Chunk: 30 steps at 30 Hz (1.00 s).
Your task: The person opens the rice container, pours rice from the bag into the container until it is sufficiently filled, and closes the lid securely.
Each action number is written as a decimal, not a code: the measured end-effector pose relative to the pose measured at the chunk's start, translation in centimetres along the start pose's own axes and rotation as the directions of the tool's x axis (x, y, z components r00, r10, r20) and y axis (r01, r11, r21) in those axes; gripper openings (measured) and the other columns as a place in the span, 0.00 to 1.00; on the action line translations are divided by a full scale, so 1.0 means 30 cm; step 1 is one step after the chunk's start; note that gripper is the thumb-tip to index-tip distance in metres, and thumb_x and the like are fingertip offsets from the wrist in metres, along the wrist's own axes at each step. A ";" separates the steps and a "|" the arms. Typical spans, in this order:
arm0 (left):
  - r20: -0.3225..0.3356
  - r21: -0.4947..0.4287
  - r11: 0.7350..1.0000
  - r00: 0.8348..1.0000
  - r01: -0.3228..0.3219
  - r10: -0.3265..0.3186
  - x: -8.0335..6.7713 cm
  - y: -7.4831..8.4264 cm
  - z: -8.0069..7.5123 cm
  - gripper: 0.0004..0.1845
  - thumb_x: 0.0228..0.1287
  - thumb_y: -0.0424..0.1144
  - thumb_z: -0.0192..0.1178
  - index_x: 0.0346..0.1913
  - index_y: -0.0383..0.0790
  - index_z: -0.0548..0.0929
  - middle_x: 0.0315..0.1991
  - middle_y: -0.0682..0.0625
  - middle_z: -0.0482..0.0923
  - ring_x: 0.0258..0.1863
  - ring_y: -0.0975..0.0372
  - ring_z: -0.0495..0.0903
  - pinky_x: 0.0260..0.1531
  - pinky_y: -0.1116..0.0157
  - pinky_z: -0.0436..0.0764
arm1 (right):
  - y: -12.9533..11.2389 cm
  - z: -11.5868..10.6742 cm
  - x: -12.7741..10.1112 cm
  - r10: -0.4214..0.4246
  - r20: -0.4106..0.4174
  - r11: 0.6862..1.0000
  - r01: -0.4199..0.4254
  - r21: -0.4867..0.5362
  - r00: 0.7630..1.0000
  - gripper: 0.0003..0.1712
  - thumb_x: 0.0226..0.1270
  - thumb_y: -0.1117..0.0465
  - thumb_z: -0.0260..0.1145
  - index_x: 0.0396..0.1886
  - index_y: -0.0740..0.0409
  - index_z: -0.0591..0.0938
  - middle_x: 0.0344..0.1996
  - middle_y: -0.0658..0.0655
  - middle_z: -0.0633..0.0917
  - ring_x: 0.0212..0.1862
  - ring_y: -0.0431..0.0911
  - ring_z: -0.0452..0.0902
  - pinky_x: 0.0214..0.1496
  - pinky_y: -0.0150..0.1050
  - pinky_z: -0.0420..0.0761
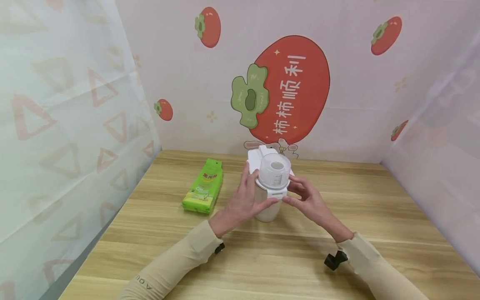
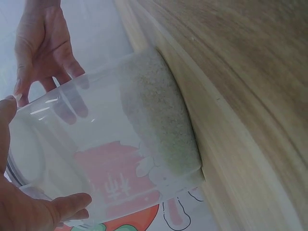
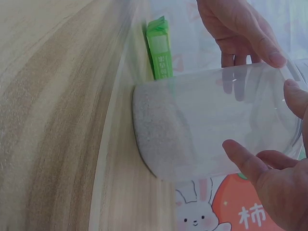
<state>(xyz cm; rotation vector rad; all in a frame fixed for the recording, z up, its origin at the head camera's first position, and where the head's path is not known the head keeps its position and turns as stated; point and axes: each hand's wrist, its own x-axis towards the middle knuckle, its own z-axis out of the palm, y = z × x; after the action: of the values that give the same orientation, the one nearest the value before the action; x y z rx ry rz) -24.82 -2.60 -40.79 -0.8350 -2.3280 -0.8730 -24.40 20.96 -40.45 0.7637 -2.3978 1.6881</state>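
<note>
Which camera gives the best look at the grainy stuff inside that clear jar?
The right wrist view: the pale grains fill the jar's bottom, seen side-on. The left wrist view shows them too, partly washed out. In the head view the jar's white lid hides them.

A clear plastic container [image 3: 216, 120] stood on the pale wooden table [image 3: 53, 120], a layer of fine whitish grain [image 3: 156, 127] filling its bottom; the right hand [image 3: 269, 173] curled thumb and fingers round its upper wall on the near side; the left hand [image 3: 240, 29] pressed fingers to the far side; a green packet [image 3: 161, 48] lay beyond, against the patterned backdrop [image 3: 202, 211].
</note>
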 end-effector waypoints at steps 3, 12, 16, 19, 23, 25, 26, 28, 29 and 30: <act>0.001 0.004 1.000 1.000 0.000 0.000 0.002 0.002 -0.002 0.52 0.53 0.59 0.71 0.71 0.35 0.56 0.76 0.29 0.41 0.76 0.42 0.51 0.64 0.50 0.71 | -0.001 0.000 0.000 0.008 0.000 1.000 -0.008 -0.002 1.000 0.34 0.61 0.67 0.70 0.66 0.57 0.67 0.62 0.66 0.76 0.62 0.53 0.77 0.54 0.31 0.82; -0.014 -0.010 1.000 1.000 0.014 -0.014 -0.001 -0.001 -0.001 0.50 0.53 0.54 0.73 0.70 0.35 0.57 0.76 0.28 0.42 0.76 0.40 0.52 0.64 0.48 0.71 | 0.002 0.009 0.007 -0.016 -0.005 1.000 0.016 0.019 1.000 0.31 0.62 0.68 0.70 0.63 0.59 0.68 0.61 0.66 0.76 0.56 0.32 0.78 0.52 0.31 0.83; -0.009 -0.017 1.000 1.000 0.005 -0.005 0.002 -0.003 -0.004 0.51 0.53 0.54 0.73 0.71 0.36 0.56 0.76 0.29 0.41 0.76 0.41 0.52 0.64 0.48 0.71 | 0.003 0.008 0.007 -0.026 -0.007 0.999 0.026 0.020 1.000 0.31 0.62 0.69 0.69 0.63 0.60 0.68 0.61 0.67 0.76 0.55 0.28 0.77 0.51 0.31 0.83; 0.001 -0.026 1.000 1.000 0.007 -0.007 0.005 -0.008 -0.004 0.51 0.54 0.54 0.72 0.72 0.37 0.55 0.77 0.31 0.41 0.76 0.41 0.50 0.64 0.46 0.70 | 0.000 0.008 0.009 -0.031 -0.010 0.999 0.031 0.022 0.999 0.31 0.62 0.69 0.69 0.63 0.60 0.68 0.60 0.65 0.76 0.55 0.29 0.77 0.51 0.31 0.83; 0.036 -0.048 0.998 0.999 0.035 -0.033 0.007 -0.015 -0.007 0.51 0.55 0.55 0.71 0.73 0.39 0.53 0.77 0.34 0.44 0.77 0.42 0.47 0.67 0.45 0.67 | 0.001 0.013 0.008 -0.050 -0.013 0.997 0.050 0.053 0.999 0.31 0.62 0.70 0.69 0.63 0.62 0.69 0.58 0.54 0.78 0.55 0.32 0.79 0.51 0.31 0.83; 0.056 -0.059 0.996 0.997 0.064 -0.061 0.006 -0.013 -0.012 0.50 0.56 0.55 0.70 0.73 0.40 0.53 0.77 0.35 0.43 0.77 0.43 0.48 0.68 0.46 0.66 | 0.003 0.018 0.006 -0.068 -0.014 0.995 0.069 0.072 0.998 0.30 0.62 0.71 0.68 0.63 0.64 0.69 0.56 0.47 0.79 0.55 0.33 0.79 0.52 0.31 0.83; 0.065 -0.064 0.995 0.995 0.082 -0.077 0.007 -0.010 -0.015 0.50 0.56 0.55 0.70 0.72 0.40 0.54 0.77 0.35 0.43 0.77 0.44 0.49 0.68 0.47 0.67 | 0.005 0.021 0.004 -0.074 -0.015 0.994 0.075 0.077 0.997 0.29 0.63 0.71 0.67 0.63 0.64 0.69 0.55 0.43 0.79 0.55 0.33 0.79 0.52 0.30 0.82; 0.082 -0.072 0.990 0.990 0.124 -0.118 0.011 0.001 -0.023 0.49 0.55 0.55 0.71 0.71 0.39 0.55 0.78 0.36 0.41 0.75 0.46 0.55 0.67 0.48 0.69 | 0.006 0.028 0.000 -0.093 -0.021 0.992 0.095 0.085 0.995 0.29 0.64 0.72 0.66 0.63 0.66 0.69 0.54 0.40 0.78 0.55 0.33 0.79 0.53 0.30 0.82; 0.088 -0.074 0.987 0.987 0.143 -0.136 0.014 0.009 -0.027 0.49 0.54 0.55 0.71 0.71 0.39 0.55 0.77 0.37 0.42 0.74 0.47 0.58 0.67 0.49 0.70 | 0.006 0.031 -0.002 -0.098 -0.022 0.991 0.099 0.089 0.995 0.28 0.65 0.73 0.65 0.64 0.66 0.69 0.54 0.40 0.78 0.55 0.33 0.79 0.52 0.30 0.82; 0.091 -0.079 0.984 0.984 0.160 -0.153 0.019 0.016 -0.030 0.49 0.53 0.55 0.72 0.70 0.39 0.56 0.77 0.38 0.43 0.72 0.48 0.61 0.66 0.49 0.71 | 0.006 0.033 -0.004 -0.102 -0.022 0.990 0.104 0.092 0.995 0.27 0.66 0.73 0.63 0.64 0.66 0.69 0.54 0.40 0.78 0.54 0.33 0.79 0.52 0.30 0.83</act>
<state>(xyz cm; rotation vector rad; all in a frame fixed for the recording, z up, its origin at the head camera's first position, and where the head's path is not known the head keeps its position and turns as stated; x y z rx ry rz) -24.65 -2.75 -39.63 -0.7439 -2.4717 -1.0283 -24.21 20.14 -41.02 0.8663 -2.2406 1.7679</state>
